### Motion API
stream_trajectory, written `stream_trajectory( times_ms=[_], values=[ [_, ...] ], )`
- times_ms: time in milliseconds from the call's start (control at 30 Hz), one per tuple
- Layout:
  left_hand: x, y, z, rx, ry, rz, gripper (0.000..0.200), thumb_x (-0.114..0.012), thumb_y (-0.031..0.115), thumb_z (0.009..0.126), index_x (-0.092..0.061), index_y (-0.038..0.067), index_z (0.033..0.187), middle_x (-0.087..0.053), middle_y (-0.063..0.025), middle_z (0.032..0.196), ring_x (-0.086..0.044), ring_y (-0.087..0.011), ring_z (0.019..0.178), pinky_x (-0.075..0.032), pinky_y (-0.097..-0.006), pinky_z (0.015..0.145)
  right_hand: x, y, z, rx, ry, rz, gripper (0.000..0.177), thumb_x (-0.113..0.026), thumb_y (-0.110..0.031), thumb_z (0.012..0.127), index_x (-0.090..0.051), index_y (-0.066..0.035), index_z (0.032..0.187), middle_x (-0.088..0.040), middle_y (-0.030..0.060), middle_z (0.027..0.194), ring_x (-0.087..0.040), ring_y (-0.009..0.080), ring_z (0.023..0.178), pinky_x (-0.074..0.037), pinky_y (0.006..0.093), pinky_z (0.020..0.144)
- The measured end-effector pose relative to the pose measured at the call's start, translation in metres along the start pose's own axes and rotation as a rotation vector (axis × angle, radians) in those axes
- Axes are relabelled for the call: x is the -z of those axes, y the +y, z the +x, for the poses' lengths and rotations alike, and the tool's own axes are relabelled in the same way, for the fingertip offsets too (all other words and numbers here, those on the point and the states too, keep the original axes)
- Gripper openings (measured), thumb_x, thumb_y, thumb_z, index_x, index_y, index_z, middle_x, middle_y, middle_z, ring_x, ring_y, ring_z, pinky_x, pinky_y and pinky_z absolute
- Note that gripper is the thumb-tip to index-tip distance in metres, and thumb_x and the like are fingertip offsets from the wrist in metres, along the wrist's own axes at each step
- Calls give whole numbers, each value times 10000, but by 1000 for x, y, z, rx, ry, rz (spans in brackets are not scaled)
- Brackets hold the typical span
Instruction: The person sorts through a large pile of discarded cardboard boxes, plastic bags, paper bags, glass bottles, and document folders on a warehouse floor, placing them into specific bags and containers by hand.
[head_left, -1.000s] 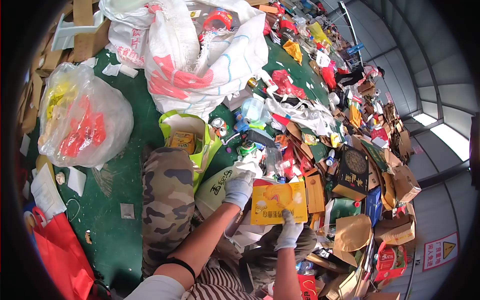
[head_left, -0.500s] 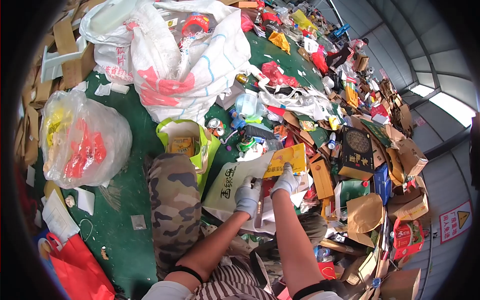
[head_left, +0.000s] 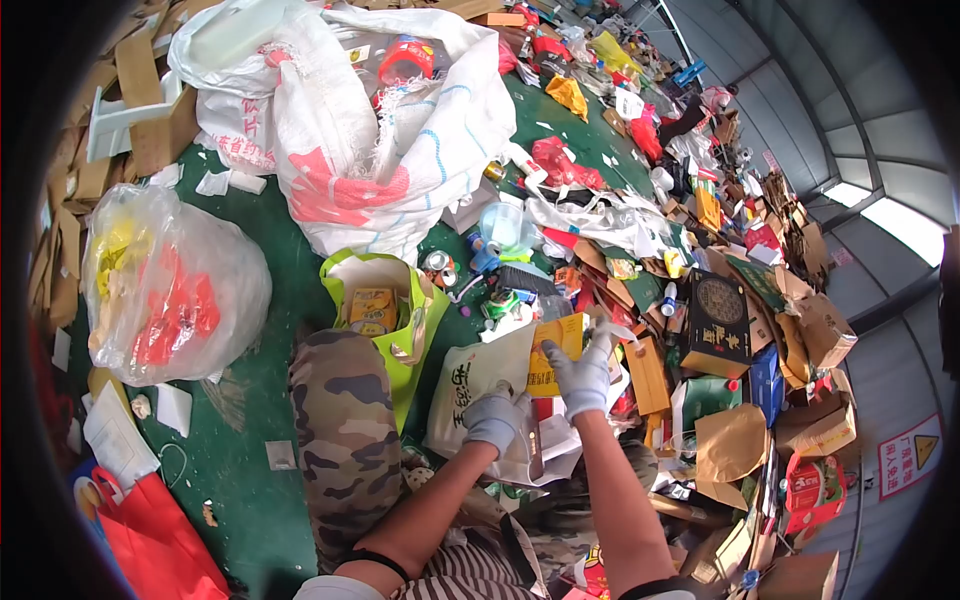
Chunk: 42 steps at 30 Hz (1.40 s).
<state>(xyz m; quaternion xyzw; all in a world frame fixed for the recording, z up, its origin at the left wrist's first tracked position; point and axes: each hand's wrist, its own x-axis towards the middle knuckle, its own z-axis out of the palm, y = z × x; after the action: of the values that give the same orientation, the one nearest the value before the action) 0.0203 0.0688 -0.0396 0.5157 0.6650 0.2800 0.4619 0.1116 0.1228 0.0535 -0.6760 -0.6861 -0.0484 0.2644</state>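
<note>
A white bag with dark lettering (head_left: 458,385) lies tilted in front of my knees. My left hand (head_left: 495,420), in a pale glove, is closed on the bag's near edge. My right hand (head_left: 582,382), gloved too, grips a yellow box (head_left: 543,372) at the bag's mouth, the thumb across its printed face. A thin white strip (head_left: 618,330) shows by the right fingertips. Left of the white bag stands a lime-green bag (head_left: 422,325) with a small yellow box (head_left: 373,311) inside.
A large white woven sack (head_left: 345,195) stands ahead, a clear bag of plastic (head_left: 170,320) at the left. Mixed boxes and scrap pile up on the right, with a black box (head_left: 715,325) among them. A red bag (head_left: 160,535) lies lower left. Far off, a person (head_left: 712,100) bends over.
My right hand has shifted right and up over the yellow box, its fingers now higher. My left hand has moved slightly lower on the white bag. The view has shifted a little.
</note>
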Motion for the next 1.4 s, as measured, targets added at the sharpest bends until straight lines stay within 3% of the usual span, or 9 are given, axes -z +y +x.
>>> stream_trajectory(
  times_ms=[100, 233, 367, 667, 867, 1033, 1267, 1367, 1400],
  values=[
    [10, 5, -3, 4, -48, 124, 427, -529, 445, 808, -570, 96, 1051, -656, -146, 905, -636, -311, 826, -474, -412, 754, -11, 12, 22, -287, -411, -86, 928, -752, -202, 680, -185, -27, 1395, -441, 233, 1294, -507, 373, 1113, -409, 378, 934],
    [18, -6, 7, -55, 69, 238, 380, -517, 404, 810, -575, 86, 1011, -653, -147, 898, -633, -314, 806, -473, -427, 737, -6, 18, 24, 87, -541, -163, 823, -672, -281, 752, -213, -11, 1379, -496, 225, 1241, -549, 370, 1041, -445, 399, 871],
    [15, -16, 15, -28, -6, 26, 339, -481, 356, 832, -616, 62, 934, -645, -171, 851, -630, -327, 805, -478, -444, 742, 7, -4, 13, -25, -776, -288, 847, -630, -332, 793, -127, -18, 1398, -558, 270, 1114, -571, 398, 979, -458, 425, 839],
    [-4, -18, -5, -106, -35, 50, 358, -452, 393, 855, -636, 89, 892, -639, -169, 796, -622, -344, 734, -472, -456, 703, -35, 23, -8, 74, -739, -316, 651, -583, -315, 817, -278, -22, 1311, -565, 251, 1078, -580, 386, 929, -478, 453, 742],
    [16, -39, -29, -12, 166, -71, 370, -457, 393, 862, -642, 72, 871, -635, -180, 776, -614, -357, 728, -472, -450, 702, -74, 3, -42, 446, -324, -202, 476, -576, -260, 799, -430, -46, 1198, -545, 186, 1050, -604, 344, 800, -492, 436, 633],
    [28, -53, -38, 77, 251, -148, 332, -498, 338, 833, -634, 38, 789, -617, -212, 764, -603, -379, 717, -476, -439, 702, -89, -30, -62, 378, -920, -434, 380, -521, -137, 785, -480, -14, 1142, -579, 204, 1006, -634, 325, 856, -522, 404, 663],
    [21, -59, -38, 45, 269, -152, 316, -510, 331, 854, -651, 51, 816, -628, -182, 754, -610, -347, 700, -477, -410, 664, -124, -20, -54, 277, -1007, -431, 233, -477, -178, 847, -581, -48, 1010, -646, 200, 923, -647, 325, 864, -530, 427, 682],
    [37, -28, -48, -200, 169, -473, 307, -496, 324, 846, -634, 58, 781, -625, -164, 727, -609, -343, 685, -476, -427, 658, -184, 32, -53, 41, -809, -384, 241, -497, -222, 833, -599, -77, 996, -644, 240, 861, -657, 371, 793, -528, 487, 627],
    [29, -25, -40, -657, 109, 67, 294, -512, 307, 851, -603, 53, 733, -610, -138, 688, -593, -334, 647, -469, -417, 621, -180, 32, -43, -18, -788, -274, 269, -478, -222, 846, -595, -68, 1033, -660, 196, 832, -664, 350, 774, -528, 492, 629]
  ],
)
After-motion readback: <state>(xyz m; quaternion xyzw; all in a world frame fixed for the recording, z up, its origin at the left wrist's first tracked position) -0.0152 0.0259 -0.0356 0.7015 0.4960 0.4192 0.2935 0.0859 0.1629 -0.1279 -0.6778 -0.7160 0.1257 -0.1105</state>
